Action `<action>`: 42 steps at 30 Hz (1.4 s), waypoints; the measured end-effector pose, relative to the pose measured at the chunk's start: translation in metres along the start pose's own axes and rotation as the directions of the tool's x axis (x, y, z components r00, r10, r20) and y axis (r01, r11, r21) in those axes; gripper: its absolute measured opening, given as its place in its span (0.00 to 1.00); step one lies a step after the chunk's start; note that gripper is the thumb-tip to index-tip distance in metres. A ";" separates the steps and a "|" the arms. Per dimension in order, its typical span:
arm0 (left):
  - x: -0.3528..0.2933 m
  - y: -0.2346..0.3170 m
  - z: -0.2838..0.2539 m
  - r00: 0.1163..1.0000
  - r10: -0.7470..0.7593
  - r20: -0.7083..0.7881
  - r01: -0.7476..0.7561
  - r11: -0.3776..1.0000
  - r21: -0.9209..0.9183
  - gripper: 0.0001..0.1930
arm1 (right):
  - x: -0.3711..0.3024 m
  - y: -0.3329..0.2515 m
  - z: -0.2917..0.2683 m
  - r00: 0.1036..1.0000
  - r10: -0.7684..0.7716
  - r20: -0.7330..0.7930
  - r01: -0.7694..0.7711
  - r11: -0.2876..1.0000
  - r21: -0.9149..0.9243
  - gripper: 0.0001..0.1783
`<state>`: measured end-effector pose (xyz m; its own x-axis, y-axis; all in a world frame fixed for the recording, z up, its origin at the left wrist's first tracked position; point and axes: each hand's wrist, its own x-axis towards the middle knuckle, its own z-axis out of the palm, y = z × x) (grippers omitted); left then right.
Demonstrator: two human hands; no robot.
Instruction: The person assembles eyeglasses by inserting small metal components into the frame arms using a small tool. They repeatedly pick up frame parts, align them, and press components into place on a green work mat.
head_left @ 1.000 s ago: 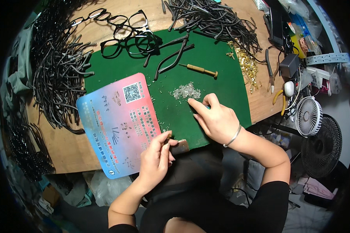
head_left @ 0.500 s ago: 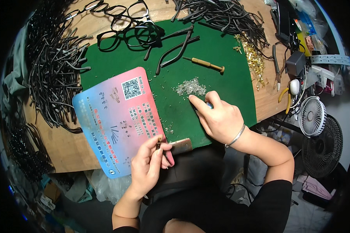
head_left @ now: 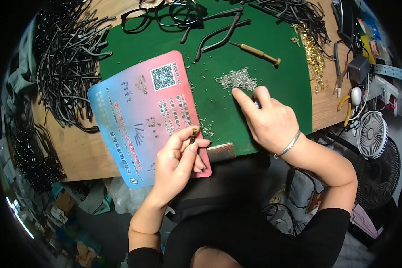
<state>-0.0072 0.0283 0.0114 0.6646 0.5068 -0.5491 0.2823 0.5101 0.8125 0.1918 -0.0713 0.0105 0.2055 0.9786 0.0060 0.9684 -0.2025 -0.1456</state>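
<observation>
Green mat [head_left: 272, 67], screw pile [head_left: 238, 79], right hand [head_left: 268, 121]

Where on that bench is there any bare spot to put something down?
Bare wood left of the card, and green mat between the screw pile and gold bits. The black sticks and right edge are crowded.

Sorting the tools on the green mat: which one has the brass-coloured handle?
The small screwdriver lying slantwise above the pile of tiny silver screws. The dark pliers to its left have black handles.
</observation>
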 end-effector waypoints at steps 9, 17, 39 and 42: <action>-0.001 -0.019 0.015 0.920 0.374 -0.122 -0.272 0.829 0.488 0.13 | 0.001 -0.040 -0.024 0.937 -0.206 0.281 -0.064 0.690 0.721 0.13; -0.003 -0.014 0.023 0.922 0.351 -0.165 -0.227 0.834 0.504 0.13 | 0.002 -0.043 -0.020 0.949 -0.206 0.239 -0.025 0.707 0.707 0.11; 0.006 -0.023 0.018 0.737 0.675 -0.033 -0.420 0.496 0.760 0.14 | 0.027 -0.030 -0.026 0.536 -0.317 0.782 -0.803 0.095 0.589 0.18; 0.006 -0.022 0.018 0.753 0.658 -0.027 -0.416 0.507 0.755 0.14 | 0.026 -0.028 -0.023 0.553 -0.315 0.771 -0.784 0.115 0.610 0.18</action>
<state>0.0027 0.0075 -0.0065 0.6674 0.7357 0.1158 0.3888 -0.4768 0.7883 0.1727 -0.0413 0.0377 -0.3001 0.6327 -0.7139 -0.1359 -0.7691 -0.6245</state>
